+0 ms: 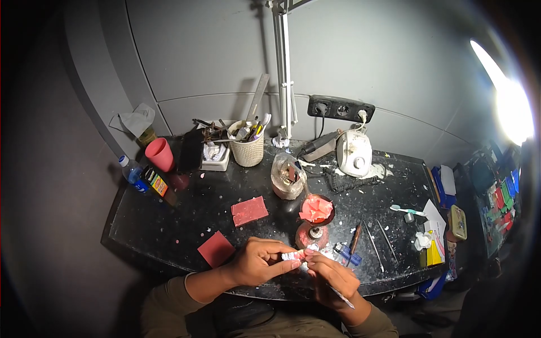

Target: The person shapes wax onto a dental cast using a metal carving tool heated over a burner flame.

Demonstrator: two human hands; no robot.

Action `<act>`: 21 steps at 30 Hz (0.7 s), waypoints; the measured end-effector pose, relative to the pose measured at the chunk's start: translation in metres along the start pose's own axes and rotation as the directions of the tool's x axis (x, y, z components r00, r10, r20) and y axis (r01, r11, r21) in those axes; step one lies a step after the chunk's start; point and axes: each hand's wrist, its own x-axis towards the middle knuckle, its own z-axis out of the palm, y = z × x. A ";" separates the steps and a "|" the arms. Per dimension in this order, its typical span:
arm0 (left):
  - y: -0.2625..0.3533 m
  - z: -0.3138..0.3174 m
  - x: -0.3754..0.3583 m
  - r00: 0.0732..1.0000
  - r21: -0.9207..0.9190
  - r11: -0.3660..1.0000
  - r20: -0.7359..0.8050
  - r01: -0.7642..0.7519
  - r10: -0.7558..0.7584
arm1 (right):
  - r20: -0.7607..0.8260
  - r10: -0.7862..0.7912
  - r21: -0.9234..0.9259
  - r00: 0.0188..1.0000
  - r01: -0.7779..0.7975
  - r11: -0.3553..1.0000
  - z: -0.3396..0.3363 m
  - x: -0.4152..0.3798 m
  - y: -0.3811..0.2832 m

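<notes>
My left hand [260,262] pinches a small white and pink piece [294,256], which looks like a dental model with wax, at the table's front edge. My right hand [333,276] meets it from the right, fingertips at the piece, with a thin metal tool [341,296] held in the fingers and its end pointing down right. Just beyond the hands stands a burner [313,232], and above it a pan [316,209] holds pink wax pieces. Two pink wax sheets [249,211] [216,249] lie to the left of the burner.
Tools and a brown-handled knife [355,239] lie right of the burner. Behind are a plastic-lined jar [287,180], a woven tool cup [247,151] and a white device [354,153]. A pink cup [159,154] and blue bottle [133,174] stand left; a toothbrush [408,210] lies right.
</notes>
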 end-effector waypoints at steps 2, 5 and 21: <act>0.004 0.002 0.001 1.000 -0.062 0.998 -0.005 -0.001 0.001 | -0.003 -0.006 0.005 1.000 0.006 1.000 0.000 0.001 0.000; 0.009 0.000 0.002 1.000 -0.132 0.991 0.010 0.023 -0.021 | -0.007 -0.010 0.014 1.000 0.010 1.000 0.000 0.001 0.000; 0.003 0.001 0.003 0.989 0.144 0.979 0.015 -0.146 0.145 | 0.011 0.018 -0.072 1.000 -0.017 0.997 -0.002 0.000 0.000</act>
